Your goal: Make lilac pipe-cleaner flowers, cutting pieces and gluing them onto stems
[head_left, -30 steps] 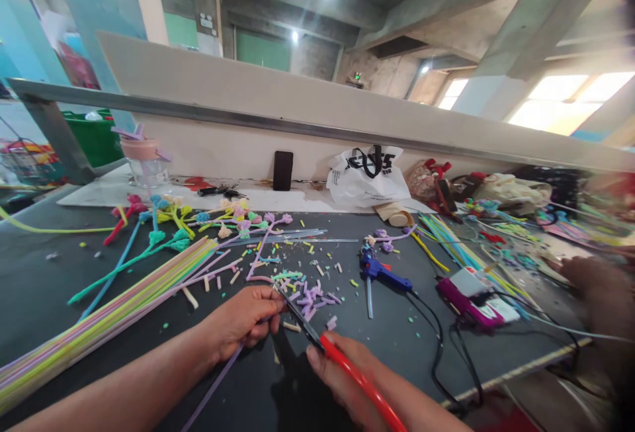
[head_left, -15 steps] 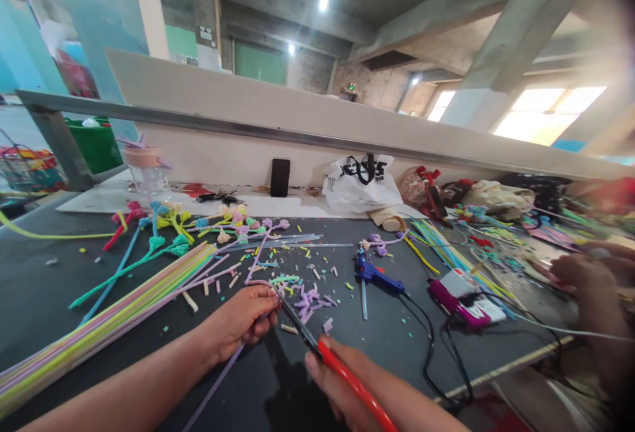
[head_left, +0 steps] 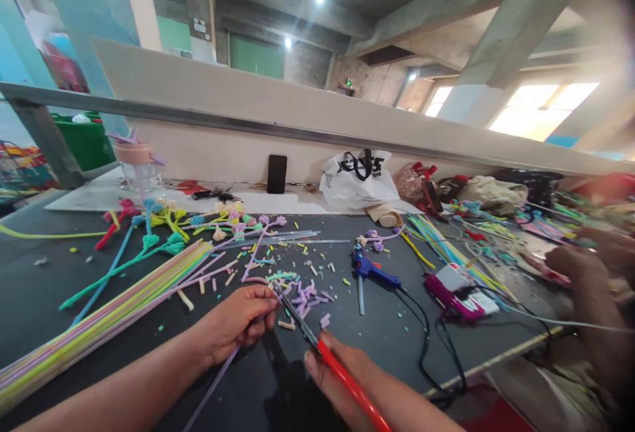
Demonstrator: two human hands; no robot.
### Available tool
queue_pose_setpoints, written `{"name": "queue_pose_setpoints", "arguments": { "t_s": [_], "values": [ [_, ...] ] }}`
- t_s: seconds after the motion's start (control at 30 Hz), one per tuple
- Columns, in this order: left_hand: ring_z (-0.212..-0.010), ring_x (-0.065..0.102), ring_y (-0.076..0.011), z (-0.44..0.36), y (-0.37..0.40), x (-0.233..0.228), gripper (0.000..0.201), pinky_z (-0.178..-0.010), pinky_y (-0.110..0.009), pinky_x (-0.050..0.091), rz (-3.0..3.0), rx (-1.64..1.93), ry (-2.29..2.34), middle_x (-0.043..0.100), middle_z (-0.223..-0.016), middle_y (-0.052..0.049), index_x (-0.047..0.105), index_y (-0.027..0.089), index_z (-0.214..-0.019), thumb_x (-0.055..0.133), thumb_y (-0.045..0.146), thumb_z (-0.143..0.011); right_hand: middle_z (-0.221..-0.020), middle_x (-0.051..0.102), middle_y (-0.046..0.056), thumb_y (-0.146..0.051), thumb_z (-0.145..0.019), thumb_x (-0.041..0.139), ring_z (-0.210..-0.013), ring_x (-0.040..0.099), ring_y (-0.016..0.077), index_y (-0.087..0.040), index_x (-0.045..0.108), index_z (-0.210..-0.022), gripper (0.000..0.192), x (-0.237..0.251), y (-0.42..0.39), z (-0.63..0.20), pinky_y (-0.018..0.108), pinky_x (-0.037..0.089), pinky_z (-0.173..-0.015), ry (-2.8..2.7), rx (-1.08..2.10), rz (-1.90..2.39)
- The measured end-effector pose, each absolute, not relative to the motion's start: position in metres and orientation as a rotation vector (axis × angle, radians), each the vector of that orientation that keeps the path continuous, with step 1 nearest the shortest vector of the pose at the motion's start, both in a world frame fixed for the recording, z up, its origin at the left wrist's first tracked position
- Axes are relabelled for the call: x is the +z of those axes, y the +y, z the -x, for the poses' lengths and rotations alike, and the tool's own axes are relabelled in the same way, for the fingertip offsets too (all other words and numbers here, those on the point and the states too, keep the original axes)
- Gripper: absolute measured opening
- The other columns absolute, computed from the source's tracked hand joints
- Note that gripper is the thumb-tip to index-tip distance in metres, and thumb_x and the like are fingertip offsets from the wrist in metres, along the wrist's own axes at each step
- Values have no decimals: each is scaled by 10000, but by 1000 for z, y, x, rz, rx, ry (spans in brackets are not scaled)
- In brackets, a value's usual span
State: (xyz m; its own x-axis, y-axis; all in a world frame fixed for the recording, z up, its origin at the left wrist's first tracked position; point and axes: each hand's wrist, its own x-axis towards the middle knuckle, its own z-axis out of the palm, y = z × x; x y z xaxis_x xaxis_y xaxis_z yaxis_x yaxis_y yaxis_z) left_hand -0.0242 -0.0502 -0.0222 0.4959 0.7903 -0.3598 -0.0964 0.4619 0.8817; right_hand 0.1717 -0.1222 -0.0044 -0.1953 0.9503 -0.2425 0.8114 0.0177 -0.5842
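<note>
Both forearms enter from the bottom edge and are bare to the frame's border, with no sleeve, watch, bracelet or glove showing. The left hand [head_left: 237, 321] shows bare fingers with short, unpainted nails and no rings. The right hand [head_left: 342, 379] is likewise bare and without rings where it shows.

A blue glue gun [head_left: 371, 273] lies near a white plastic bag [head_left: 358, 179].
</note>
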Motion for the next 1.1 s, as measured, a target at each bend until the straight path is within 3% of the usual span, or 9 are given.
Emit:
{"name": "queue_pose_setpoints", "arguments": {
  "t_s": [0.6,1.1],
  "values": [
    [-314,251,5,23,-49,-29,192,-329,-154,88,-925,640,878,545,-566,31,480,157,-726,563,329,-713,-653,561,-24,-466,-846,329,-514,406,85,-193,502,-770,332,-11,-117,-169,195,279,-477,-2205,850,1775],
    [-311,238,11,23,-48,-28,240,-331,-152,72,-913,621,867,496,-520,50,472,153,-669,593,358,-698,-589,459,-30,-233,-760,470,-556,416,94,-174,496,-621,153,13,-111,-145,186,291,-503,-1912,888,2154]
  ]
}}
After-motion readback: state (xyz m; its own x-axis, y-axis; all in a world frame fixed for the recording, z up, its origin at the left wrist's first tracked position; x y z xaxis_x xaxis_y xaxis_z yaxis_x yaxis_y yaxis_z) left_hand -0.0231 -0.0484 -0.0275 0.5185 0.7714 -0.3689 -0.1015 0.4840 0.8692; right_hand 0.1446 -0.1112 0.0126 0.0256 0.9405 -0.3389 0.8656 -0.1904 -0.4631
